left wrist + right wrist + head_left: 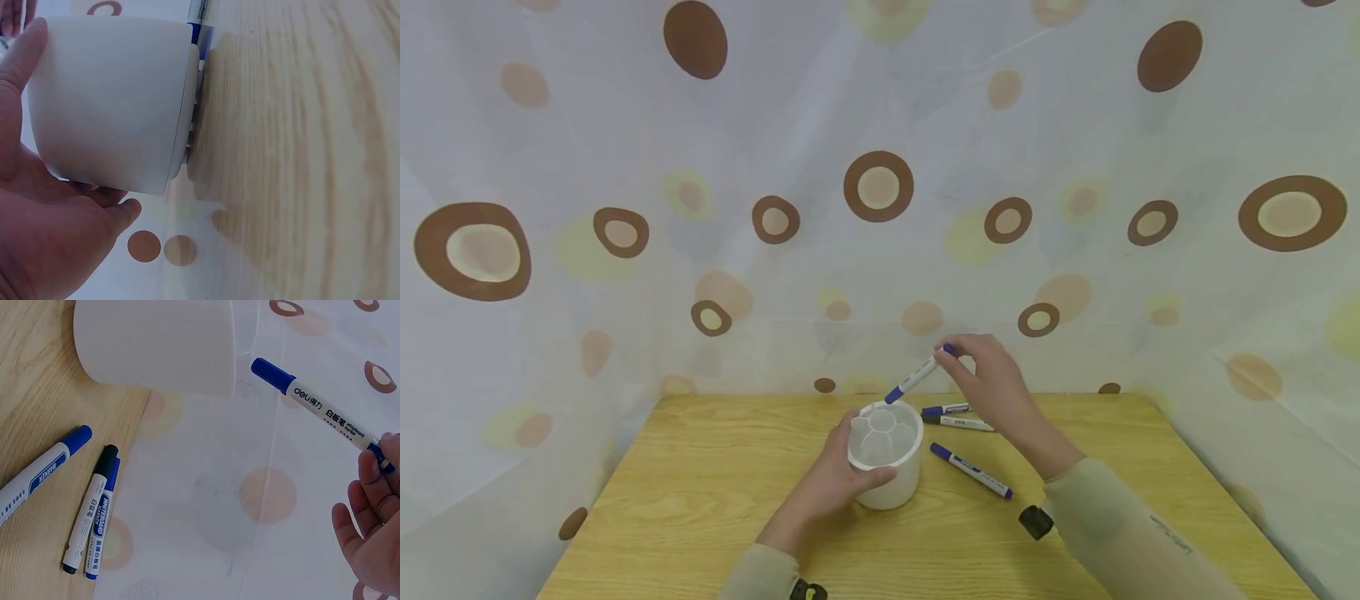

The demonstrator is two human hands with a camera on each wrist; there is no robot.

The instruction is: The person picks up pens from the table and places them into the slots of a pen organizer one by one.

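Note:
A white round pen holder (891,487) with inner dividers stands on the wooden table, its open top facing up. My left hand (838,479) grips it from the left, thumb on the near side and fingers around the far side. Between the thumb and fingertips of my right hand (992,379) is a blue-capped whiteboard marker (917,377), pinched by its rear end. It slants down to the left, the cap just above the holder's far rim. In the right wrist view that marker (325,406) shows printed lettering, and its cap is apart from the holder (156,344).
Right of the holder lie a blue-capped marker (972,472), a black-capped marker (962,423) and another blue one (947,409) close beside it. A spotted white curtain (880,275) rises behind the wooden table (700,500).

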